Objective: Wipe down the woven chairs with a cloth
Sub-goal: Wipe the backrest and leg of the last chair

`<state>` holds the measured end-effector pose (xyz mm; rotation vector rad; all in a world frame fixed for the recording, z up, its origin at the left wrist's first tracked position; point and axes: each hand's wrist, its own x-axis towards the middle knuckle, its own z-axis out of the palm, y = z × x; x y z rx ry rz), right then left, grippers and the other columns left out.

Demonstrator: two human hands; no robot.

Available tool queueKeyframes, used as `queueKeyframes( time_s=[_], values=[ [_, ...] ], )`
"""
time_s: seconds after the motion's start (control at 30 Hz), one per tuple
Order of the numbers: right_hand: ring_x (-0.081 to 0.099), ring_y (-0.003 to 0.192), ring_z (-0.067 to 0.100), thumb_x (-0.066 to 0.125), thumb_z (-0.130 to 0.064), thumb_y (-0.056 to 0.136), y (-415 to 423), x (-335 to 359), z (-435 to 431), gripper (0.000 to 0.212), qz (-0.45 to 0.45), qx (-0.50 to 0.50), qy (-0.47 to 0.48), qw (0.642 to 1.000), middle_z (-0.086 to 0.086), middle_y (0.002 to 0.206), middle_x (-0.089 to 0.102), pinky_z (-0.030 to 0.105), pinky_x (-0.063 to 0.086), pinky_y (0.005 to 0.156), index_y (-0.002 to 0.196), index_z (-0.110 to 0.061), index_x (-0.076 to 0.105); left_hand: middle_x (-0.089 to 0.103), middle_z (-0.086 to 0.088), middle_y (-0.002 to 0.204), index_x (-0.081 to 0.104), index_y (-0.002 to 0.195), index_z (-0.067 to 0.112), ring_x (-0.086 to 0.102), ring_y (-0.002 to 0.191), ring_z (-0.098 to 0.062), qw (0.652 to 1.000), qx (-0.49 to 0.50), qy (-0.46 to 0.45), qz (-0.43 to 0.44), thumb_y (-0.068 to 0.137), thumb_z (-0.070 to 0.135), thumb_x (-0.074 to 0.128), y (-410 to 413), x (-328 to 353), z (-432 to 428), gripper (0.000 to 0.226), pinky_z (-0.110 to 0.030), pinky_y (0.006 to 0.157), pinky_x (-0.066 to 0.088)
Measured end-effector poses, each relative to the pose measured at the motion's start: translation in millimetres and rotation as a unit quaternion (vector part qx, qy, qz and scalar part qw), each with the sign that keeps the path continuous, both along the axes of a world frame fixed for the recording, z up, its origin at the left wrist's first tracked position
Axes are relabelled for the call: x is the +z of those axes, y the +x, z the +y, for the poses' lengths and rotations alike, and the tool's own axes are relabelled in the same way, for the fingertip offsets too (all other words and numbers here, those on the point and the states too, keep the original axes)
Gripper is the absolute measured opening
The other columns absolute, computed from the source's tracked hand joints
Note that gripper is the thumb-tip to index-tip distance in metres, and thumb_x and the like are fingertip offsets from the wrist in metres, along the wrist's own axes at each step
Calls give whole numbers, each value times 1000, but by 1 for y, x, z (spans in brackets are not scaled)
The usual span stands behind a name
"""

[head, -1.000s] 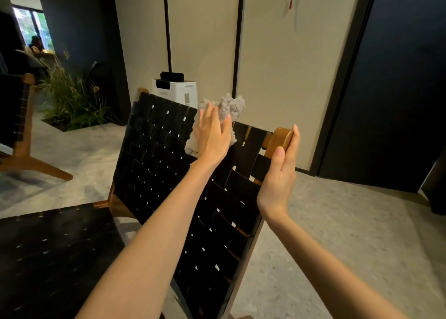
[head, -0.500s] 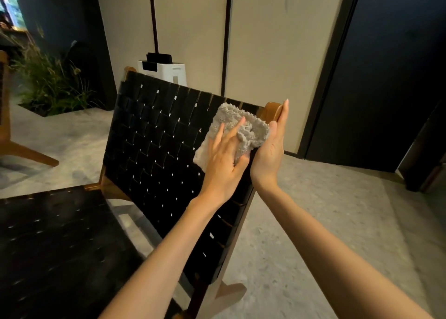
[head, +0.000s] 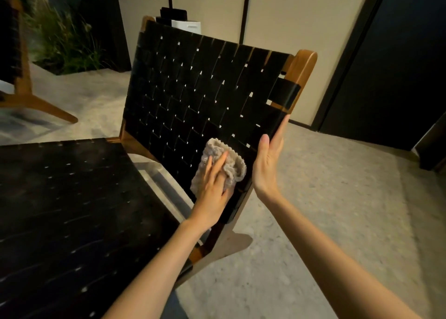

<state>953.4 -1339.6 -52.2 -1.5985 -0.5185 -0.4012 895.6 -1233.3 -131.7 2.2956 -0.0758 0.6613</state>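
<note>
Since the earlier frames, the cloth (head: 225,160) and left hand (head: 212,193) have travelled from the top rail down to the 5 o'clock corner of the backrest (head: 193,89). The right hand (head: 268,166) has slid down the side edge with them, to 3 o'clock of the cloth. Left hand: fingers straight, pressing the crumpled cloth onto the black weave. Right hand: flat, bracing the edge, holding nothing. One downward pass appears nearly complete; the seat (head: 72,198) at 8 o'clock and second chair (head: 23,82) at 10 o'clock probably remain.
</note>
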Motion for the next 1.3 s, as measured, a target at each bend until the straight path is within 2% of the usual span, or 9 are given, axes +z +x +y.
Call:
queueKeyframes(
  time_s=[0.27,0.33,0.47,0.57,0.77,0.9,1.07,1.17,1.3],
  values=[
    [6,109,-41,25,-17,106,-8,-14,8,54,-1,-26,-14,1000,-40,128,3,-14,6,86,152,-16,-2,-24,25,146,13,149,21,-19,143,-13,995,38,47,82,94,4,49,-41,-60,2,68,-48,119,4],
    [8,105,-42,24,-18,106,-8,-13,8,53,2,-29,-15,999,-42,125,6,-13,8,86,152,-17,-2,-18,16,150,17,149,5,-10,146,-22,994,46,9,94,94,1,46,-47,-70,0,62,-50,118,9],
    [9,100,-44,23,-20,106,-9,-10,8,54,9,-22,-11,1000,-44,122,6,6,8,91,153,-19,-4,7,-15,157,10,149,6,13,143,-38,992,97,-21,77,95,5,47,-42,-61,-9,65,-53,115,20],
    [9,99,-45,24,-21,106,-7,-12,9,53,7,-19,-9,1000,-45,120,8,5,11,89,152,-21,-3,14,-6,155,26,145,0,18,143,-34,988,146,-47,34,95,8,51,-27,-47,-15,57,-56,109,31],
    [18,99,-43,26,-14,105,2,-20,6,53,-41,-38,-12,998,-34,118,22,-14,16,81,152,-12,1,10,-3,157,-5,136,63,12,145,-25,986,61,-123,-98,93,58,28,11,49,-29,54,-57,112,25],
    [25,103,-39,27,-19,106,7,-24,5,55,-44,-29,-1,999,-44,114,21,-11,22,81,152,-18,-2,21,-5,155,26,146,36,19,143,-29,985,67,-55,-151,93,50,25,57,106,-26,55,-57,111,25],
    [28,104,-37,27,-21,105,7,-27,6,53,-56,-36,5,998,-55,113,24,-12,22,80,149,-28,-2,3,-4,159,-2,140,44,0,146,-22,991,67,-45,-106,93,47,31,74,80,-12,58,-53,117,11],
    [15,116,-23,27,-19,105,7,-27,8,54,-53,-44,24,997,-19,120,33,-14,20,78,151,-18,-1,3,-7,159,-4,145,41,1,146,-26,990,118,-20,-76,93,29,43,70,63,-3,71,-59,114,15],
    [6,112,-11,27,-16,105,5,-25,11,53,-61,-60,29,996,-5,124,28,-15,18,77,151,-10,3,1,-11,159,-1,150,24,-2,146,-27,986,162,34,-36,93,26,37,59,30,9,69,-53,117,14]
  ],
)
